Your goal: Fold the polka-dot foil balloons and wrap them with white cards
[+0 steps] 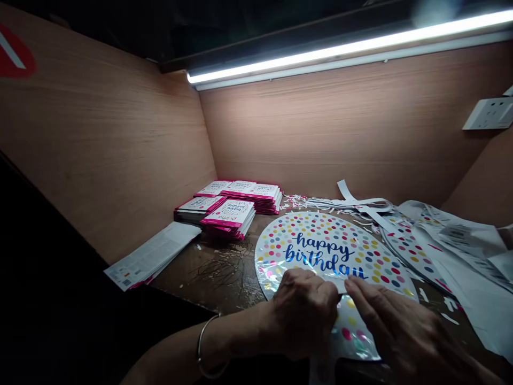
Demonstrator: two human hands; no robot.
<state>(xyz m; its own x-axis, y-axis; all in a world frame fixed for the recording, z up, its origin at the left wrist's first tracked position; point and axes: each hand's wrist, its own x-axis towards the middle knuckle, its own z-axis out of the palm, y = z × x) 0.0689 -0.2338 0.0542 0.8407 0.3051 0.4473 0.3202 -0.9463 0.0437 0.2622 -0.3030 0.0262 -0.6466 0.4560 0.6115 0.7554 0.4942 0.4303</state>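
On the round white, shiny sheet with coloured dots point(331, 256) I read "happy birthday" in blue letters. It lies at the front edge of the tabletop point(228, 272). Toward the far left corner, the stacked white cards with pink edges point(236, 211) also say "happy birthday". I see the left hand point(306, 310) curled closed over the sheet, wrist bent; its content I cannot tell. The right hand point(401, 315) stretches its fingers close together, tips beside the writing; whether it pinches, I cannot tell.
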